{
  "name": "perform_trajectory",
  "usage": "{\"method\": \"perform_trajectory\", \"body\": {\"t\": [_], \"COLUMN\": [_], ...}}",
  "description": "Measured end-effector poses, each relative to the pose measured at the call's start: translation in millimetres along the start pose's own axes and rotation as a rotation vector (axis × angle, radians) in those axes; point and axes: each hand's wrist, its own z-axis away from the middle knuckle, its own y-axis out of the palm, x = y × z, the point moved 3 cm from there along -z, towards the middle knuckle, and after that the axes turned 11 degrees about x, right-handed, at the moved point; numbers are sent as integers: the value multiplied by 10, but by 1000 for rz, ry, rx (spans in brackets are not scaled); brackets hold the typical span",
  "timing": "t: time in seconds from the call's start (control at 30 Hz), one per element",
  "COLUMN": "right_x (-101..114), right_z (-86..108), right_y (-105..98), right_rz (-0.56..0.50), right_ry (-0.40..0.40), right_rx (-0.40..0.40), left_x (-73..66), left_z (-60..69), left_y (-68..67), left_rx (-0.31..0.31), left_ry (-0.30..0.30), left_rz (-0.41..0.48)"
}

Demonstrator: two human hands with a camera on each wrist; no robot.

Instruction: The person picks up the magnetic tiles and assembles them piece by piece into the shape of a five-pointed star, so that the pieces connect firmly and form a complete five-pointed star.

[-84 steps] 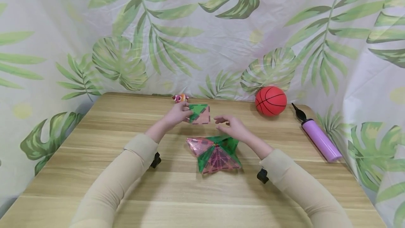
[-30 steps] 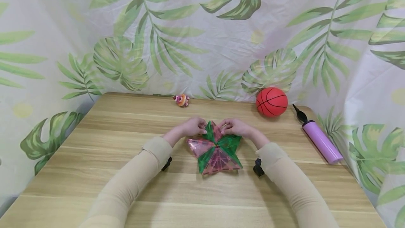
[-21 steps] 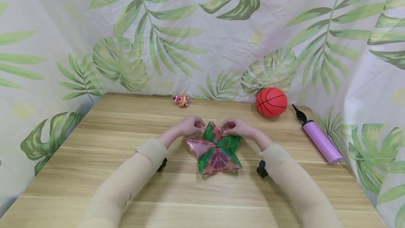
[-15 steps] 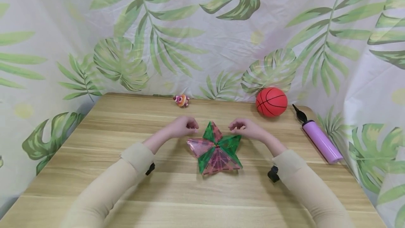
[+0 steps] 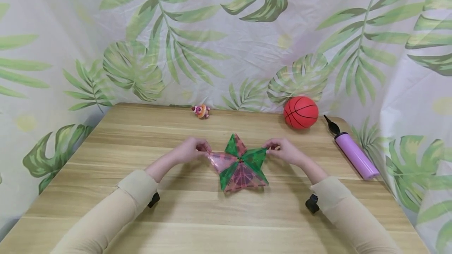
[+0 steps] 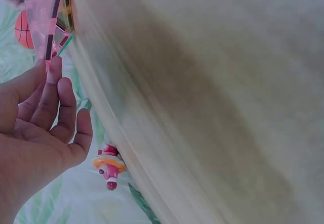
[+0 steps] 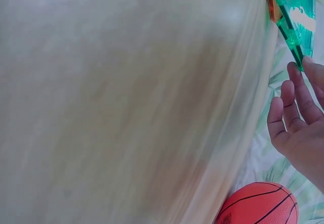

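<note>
A five-pointed star of see-through pink and green magnetic tiles (image 5: 243,179) lies in the middle of the wooden table, raised at its centre. My left hand (image 5: 192,150) pinches the tip of its left, pink point between thumb and index finger. That pink tile (image 6: 40,19) shows dark strips along its edges in the left wrist view, where the other fingers curl loosely. On the other side, my right hand (image 5: 284,151) pinches the tip of the right, green point. The right wrist view shows thumb and index finger on the green tile's corner (image 7: 299,57). The star's underside is hidden.
Near the table's (image 5: 219,222) far edge stands a small pink toy figure (image 5: 201,111). A red ball with black lines (image 5: 301,113) sits at the back right. Beside it lies a purple hand pump (image 5: 356,156) with a black nozzle. A leaf-patterned cloth (image 5: 197,30) hangs behind.
The green-and-pink tile pair once in my left hand now forms the star's far point. Both hands let go there, moved apart and took hold of the left and right tips.
</note>
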Motion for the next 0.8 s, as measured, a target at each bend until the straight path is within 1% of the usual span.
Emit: {"method": "perform_trajectory", "body": {"t": [0.13,0.23,0.33,0.47,0.5,0.67,0.73,0.8], "right_x": [-26,-19,-15,-32,-35,-84,-98,-73], "right_z": [-59,-93,-129,-186,-199,-250,-249,-226], "right_y": [-2,-18,-35,-60,-66,-88,-96,-117], "right_rz": [-14,-36,-55,-62,-67,-104,-118,-116], "right_ry": [43,59,73,89,96,126,124,113], "right_rx": [-17,-37,-68,-98,-101,-106,-95,-92], "left_x": [48,106,173,229,233,234,220,184], "left_z": [-76,-157,-240,-320,-332,-400,-410,-394], "left_y": [-51,-91,-133,-185,-196,-222,-223,-229], "left_rx": [-16,-38,-66,-96,-101,-122,-130,-145], "left_ry": [-64,-89,-101,-132,-139,-137,-138,-145], "left_rz": [4,1,-2,-1,-4,-18,-42,-82]}}
